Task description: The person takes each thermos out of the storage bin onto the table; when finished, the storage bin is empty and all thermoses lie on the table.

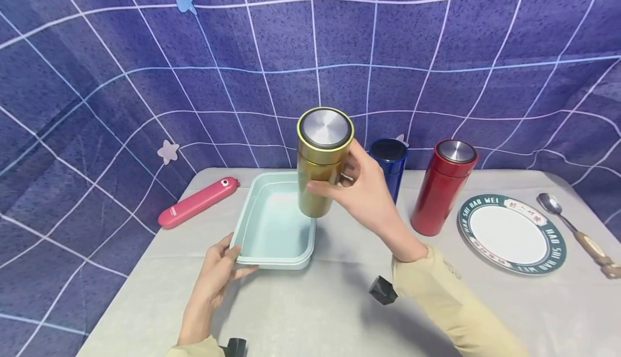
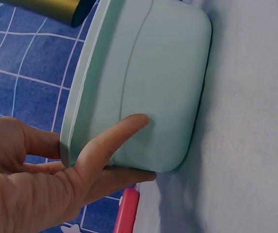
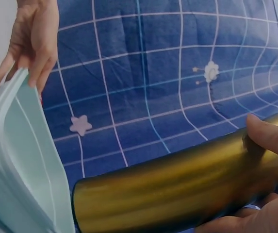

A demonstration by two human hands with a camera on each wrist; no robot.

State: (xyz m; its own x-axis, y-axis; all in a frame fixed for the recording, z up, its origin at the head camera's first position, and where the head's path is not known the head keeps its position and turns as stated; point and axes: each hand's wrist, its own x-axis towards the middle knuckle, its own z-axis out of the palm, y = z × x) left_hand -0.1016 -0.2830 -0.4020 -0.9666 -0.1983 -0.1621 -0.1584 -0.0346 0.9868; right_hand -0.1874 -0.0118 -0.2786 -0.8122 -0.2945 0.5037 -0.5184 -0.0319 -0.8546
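Observation:
My right hand (image 1: 358, 189) grips a gold flask (image 1: 320, 167) with a steel cap, holding it upright in the air above the right side of a pale green tray (image 1: 262, 226). In the right wrist view the gold flask (image 3: 177, 184) fills the lower frame, with my right hand's fingertips (image 3: 269, 136) wrapped on it. My left hand (image 1: 219, 270) holds the tray's near left corner. The left wrist view shows the left hand's thumb (image 2: 114, 141) pressed on the tray's outer wall (image 2: 163, 73), fingers curled under the rim.
A blue flask (image 1: 390, 163) and a red flask (image 1: 442, 187) stand right of the tray. A white plate with a green rim (image 1: 511, 234) and a spoon (image 1: 574, 233) lie at the far right. A pink case (image 1: 199, 202) lies left. A blue gridded cloth hangs behind.

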